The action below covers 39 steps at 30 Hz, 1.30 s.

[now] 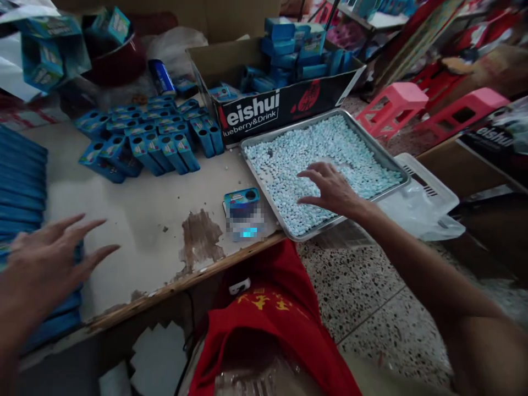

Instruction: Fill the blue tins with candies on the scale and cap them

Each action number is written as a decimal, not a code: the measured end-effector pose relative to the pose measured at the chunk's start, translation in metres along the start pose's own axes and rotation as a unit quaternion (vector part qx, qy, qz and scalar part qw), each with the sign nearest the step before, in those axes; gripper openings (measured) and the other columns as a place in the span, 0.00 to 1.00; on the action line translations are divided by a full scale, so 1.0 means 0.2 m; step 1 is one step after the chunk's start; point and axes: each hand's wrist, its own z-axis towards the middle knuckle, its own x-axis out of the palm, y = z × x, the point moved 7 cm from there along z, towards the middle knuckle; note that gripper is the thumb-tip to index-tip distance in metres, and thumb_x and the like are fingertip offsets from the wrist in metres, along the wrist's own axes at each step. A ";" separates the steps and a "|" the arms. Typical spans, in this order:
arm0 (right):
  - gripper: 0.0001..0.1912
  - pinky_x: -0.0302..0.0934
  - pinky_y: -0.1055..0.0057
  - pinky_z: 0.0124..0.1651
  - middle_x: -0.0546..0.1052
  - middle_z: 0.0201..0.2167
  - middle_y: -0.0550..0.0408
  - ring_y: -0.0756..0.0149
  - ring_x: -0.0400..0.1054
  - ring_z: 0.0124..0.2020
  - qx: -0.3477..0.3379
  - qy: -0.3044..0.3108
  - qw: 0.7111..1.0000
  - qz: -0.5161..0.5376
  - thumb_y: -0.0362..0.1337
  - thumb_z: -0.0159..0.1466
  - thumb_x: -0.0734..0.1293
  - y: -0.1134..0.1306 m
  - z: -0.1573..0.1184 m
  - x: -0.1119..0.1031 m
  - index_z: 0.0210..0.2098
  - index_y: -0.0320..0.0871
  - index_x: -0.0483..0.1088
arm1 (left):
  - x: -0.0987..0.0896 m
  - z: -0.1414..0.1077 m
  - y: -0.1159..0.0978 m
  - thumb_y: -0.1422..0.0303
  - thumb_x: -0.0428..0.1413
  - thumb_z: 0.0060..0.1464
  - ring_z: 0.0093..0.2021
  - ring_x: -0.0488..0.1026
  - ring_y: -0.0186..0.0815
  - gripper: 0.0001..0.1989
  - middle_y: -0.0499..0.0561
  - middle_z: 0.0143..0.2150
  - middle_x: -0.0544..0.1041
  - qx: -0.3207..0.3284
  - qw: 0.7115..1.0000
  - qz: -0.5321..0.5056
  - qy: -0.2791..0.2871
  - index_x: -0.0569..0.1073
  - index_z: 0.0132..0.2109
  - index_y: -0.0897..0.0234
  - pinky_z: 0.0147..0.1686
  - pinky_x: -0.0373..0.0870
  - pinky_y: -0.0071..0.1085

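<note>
Metal tray [298, 237] on our right, spread with pale-blue pellets [289, 170]; our right hand [330, 190] over it, fingers parted, gripping nothing. Printed carton [256, 114] behind holds blue boxes [284, 47]. Our left hand [43, 258], loose, unfilled, beside stacked blue packs [20, 181].

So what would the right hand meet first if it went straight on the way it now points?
Probably the pale blue pieces in the metal tray; depth is unclear, so the right hand might simply pass above them.
</note>
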 end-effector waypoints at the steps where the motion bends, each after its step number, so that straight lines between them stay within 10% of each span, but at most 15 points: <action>1: 0.43 0.70 0.33 0.70 0.73 0.76 0.33 0.28 0.68 0.74 -0.013 0.042 0.999 -0.008 0.62 0.69 0.81 -0.09 -0.03 0.07 0.75 0.49 0.74 | 0.04 0.01 -0.08 0.45 0.65 0.61 0.79 0.68 0.71 0.24 0.33 0.80 0.74 0.016 0.999 0.029 -0.003 0.82 0.63 0.34 0.82 0.50 0.72; 6: 0.58 0.57 0.27 0.81 0.55 0.89 0.42 0.24 0.49 0.87 -0.122 0.161 0.979 0.003 0.67 0.66 0.81 -0.16 -0.03 0.37 0.86 0.58 0.59 | 0.21 0.05 -0.33 0.46 0.63 0.61 0.67 0.81 0.66 0.22 0.53 0.71 0.84 0.082 0.994 0.075 -0.007 0.85 0.56 0.47 0.75 0.67 0.69; 14: 0.22 0.63 0.42 0.68 0.78 0.67 0.37 0.35 0.69 0.67 -0.156 0.126 0.980 0.000 0.53 0.78 0.69 -0.08 0.14 0.41 0.63 0.49 0.80 | 0.45 -0.07 -0.56 0.56 0.67 0.67 0.70 0.79 0.64 0.23 0.62 0.72 0.82 0.105 0.989 0.082 0.058 0.83 0.66 0.53 0.74 0.70 0.68; 19: 0.10 0.56 0.57 0.48 0.80 0.46 0.40 0.49 0.69 0.45 -0.076 0.185 0.980 0.007 0.43 0.77 0.66 0.02 0.15 0.40 0.45 0.46 0.76 | 0.59 -0.12 -0.74 0.65 0.70 0.67 0.71 0.80 0.61 0.21 0.61 0.72 0.82 0.103 0.991 0.049 0.072 0.83 0.65 0.53 0.74 0.72 0.64; 22: 0.12 0.48 0.58 0.44 0.71 0.31 0.49 0.55 0.62 0.37 0.108 0.106 0.976 0.156 0.44 0.71 0.71 -0.05 0.16 0.33 0.34 0.48 0.67 | 0.60 -0.12 -0.80 0.67 0.72 0.65 0.70 0.81 0.61 0.22 0.60 0.70 0.83 0.099 0.993 0.026 0.057 0.84 0.64 0.54 0.75 0.72 0.65; 26: 0.18 0.46 0.61 0.37 0.63 0.28 0.53 0.58 0.54 0.31 0.281 -0.047 0.840 0.461 0.54 0.69 0.67 -0.19 0.13 0.24 0.31 0.52 0.61 | 0.58 -0.10 -0.81 0.67 0.73 0.64 0.67 0.83 0.57 0.24 0.57 0.66 0.86 0.074 0.996 -0.050 0.030 0.83 0.66 0.54 0.73 0.77 0.58; 32: 0.12 0.44 0.68 0.26 0.74 0.33 0.53 0.64 0.49 0.27 0.249 -0.093 0.595 0.758 0.51 0.62 0.70 -0.15 0.14 0.24 0.36 0.53 0.69 | 0.77 0.08 -0.90 0.69 0.78 0.56 0.64 0.85 0.50 0.40 0.59 0.67 0.85 0.027 0.967 -0.250 -0.039 0.75 0.73 0.56 0.67 0.83 0.49; 36: 0.13 0.44 0.74 0.20 0.72 0.29 0.60 0.71 0.48 0.21 0.309 -0.110 0.392 0.859 0.44 0.76 0.65 -0.06 0.19 0.34 0.36 0.50 0.62 | 0.91 0.23 -1.12 0.69 0.75 0.61 0.54 0.87 0.44 0.23 0.54 0.56 0.88 0.047 0.950 -0.309 -0.012 0.81 0.61 0.59 0.58 0.86 0.41; 39: 0.15 0.46 0.75 0.19 0.72 0.29 0.61 0.72 0.49 0.20 0.309 -0.135 0.344 0.876 0.41 0.81 0.62 0.00 0.26 0.30 0.35 0.50 0.60 | 0.86 0.31 -1.31 0.68 0.76 0.61 0.47 0.86 0.41 0.19 0.50 0.49 0.88 0.087 0.952 -0.291 -0.037 0.82 0.56 0.58 0.53 0.85 0.37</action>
